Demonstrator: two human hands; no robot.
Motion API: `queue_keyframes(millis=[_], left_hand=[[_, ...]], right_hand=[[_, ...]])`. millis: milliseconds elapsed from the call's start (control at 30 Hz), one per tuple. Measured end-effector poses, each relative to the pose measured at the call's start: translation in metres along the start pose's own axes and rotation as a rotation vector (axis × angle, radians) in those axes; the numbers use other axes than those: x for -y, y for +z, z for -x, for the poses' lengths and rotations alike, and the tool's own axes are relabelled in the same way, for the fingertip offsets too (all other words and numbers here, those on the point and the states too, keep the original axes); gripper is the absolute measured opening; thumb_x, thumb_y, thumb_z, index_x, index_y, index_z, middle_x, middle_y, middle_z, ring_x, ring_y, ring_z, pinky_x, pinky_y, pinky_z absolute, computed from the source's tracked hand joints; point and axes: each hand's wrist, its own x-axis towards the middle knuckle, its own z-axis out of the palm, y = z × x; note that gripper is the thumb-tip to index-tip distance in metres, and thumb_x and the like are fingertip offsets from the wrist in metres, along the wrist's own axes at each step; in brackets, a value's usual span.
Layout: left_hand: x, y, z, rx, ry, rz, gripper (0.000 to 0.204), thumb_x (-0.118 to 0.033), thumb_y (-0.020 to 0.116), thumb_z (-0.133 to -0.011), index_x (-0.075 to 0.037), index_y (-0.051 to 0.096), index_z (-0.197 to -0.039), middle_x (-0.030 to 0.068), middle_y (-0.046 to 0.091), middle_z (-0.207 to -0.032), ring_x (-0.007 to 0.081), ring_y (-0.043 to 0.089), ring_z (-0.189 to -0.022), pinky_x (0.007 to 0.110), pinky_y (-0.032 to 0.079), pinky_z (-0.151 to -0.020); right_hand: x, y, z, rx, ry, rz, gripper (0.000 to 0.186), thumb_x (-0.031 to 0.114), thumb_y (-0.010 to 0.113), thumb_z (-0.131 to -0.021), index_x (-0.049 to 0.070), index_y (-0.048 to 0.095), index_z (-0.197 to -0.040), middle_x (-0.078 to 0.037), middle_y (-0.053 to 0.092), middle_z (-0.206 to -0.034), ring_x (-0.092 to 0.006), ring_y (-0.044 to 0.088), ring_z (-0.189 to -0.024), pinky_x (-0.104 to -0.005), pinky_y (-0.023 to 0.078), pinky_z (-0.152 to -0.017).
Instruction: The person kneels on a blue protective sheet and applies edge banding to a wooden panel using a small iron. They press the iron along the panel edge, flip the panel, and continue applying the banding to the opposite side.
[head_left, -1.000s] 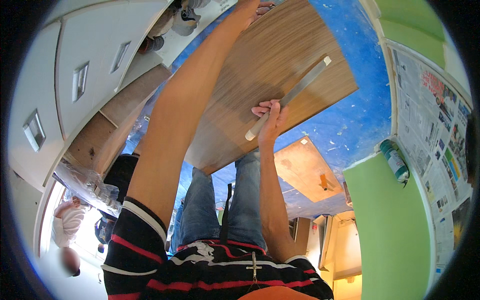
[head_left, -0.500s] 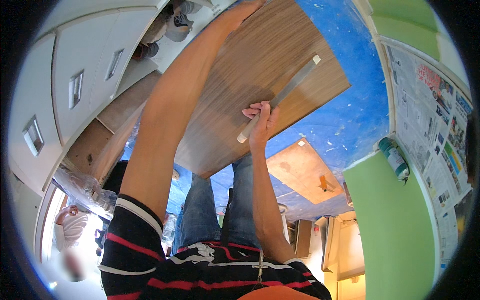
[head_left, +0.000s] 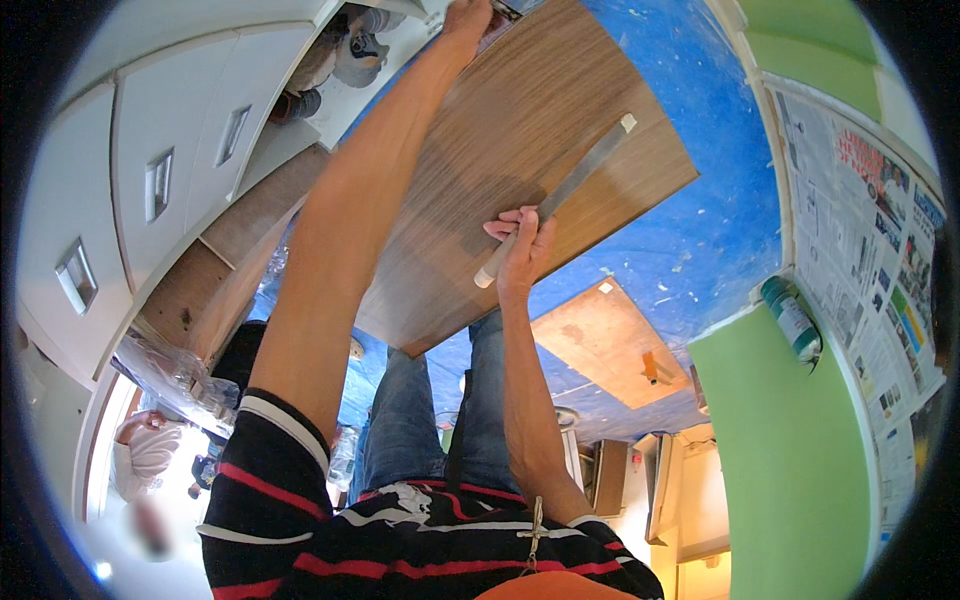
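Note:
A large wood-grain board (head_left: 550, 100) lies in front of me, tilted across the view. My right hand (head_left: 522, 240) is closed around a long, flat grey strip (head_left: 585, 170) with pale ends. This strip slants over the board, its far end up and to the right. At the board's far left edge is my left hand (head_left: 468, 20), its fingers partly cut off by the picture's top. It seems closed on a small dark thing (head_left: 506, 12), too little of which shows to name.
Blue sheeting (head_left: 690, 230) surrounds the board. On it lies a smaller tan panel (head_left: 590, 325) with an orange tool (head_left: 651, 367). White cabinets (head_left: 180, 130) stand left; a green-labelled can (head_left: 792, 318) rests by the newspaper-covered surface (head_left: 860, 250). Another person (head_left: 148, 460) is at lower left.
My left hand has drawn back a little toward me along the board's far edge, and the dark thing beside it now shows. My right hand and the strip have barely moved.

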Motion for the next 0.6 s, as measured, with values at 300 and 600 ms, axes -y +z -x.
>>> queue_keyframes(millis=[300,600], left_hand=[[-0.027,-0.009,0.044,-0.148,0.508,0.065,0.04,-0.032,0.045,-0.108,-0.001,0.069,-0.117,0.0085,0.071,-0.097,0.0188,0.066,-0.087,0.034,0.052,-0.08],[-0.004,-0.109,0.181,-0.038,0.308,-0.448,0.049,-0.044,0.05,-0.108,-0.002,0.069,-0.123,0.0084,0.073,-0.105,0.018,0.066,-0.1,0.033,0.05,-0.091]], right_hand=[[-0.001,0.001,0.003,-0.019,-0.007,0.032,0.029,0.03,0.045,-0.111,0.001,0.047,-0.111,-0.015,0.062,-0.09,-0.0213,0.068,-0.07,-0.0388,0.063,-0.069],[0.01,-0.007,0.013,-0.038,-0.061,0.0,0.029,0.027,0.05,-0.109,-0.001,0.053,-0.107,-0.014,0.064,-0.09,-0.022,0.069,-0.074,-0.0371,0.06,-0.071]])
